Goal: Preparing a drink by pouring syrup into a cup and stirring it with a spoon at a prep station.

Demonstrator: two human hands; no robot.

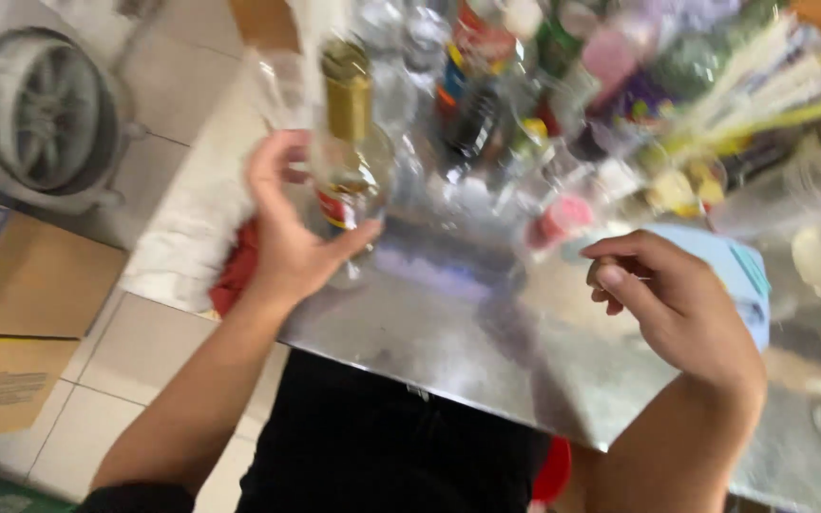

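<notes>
Left hand point(287, 223) wraps bottle point(349, 161) upright on surface point(467, 332), steadying it; right hand point(677, 304) loosely curled, empty, hovers nearby.

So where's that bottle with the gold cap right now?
In the head view the clear bottle stands upper left of centre on the shiny metal table, gripped by the left hand, beside a blurred crowd of other bottles.
</notes>
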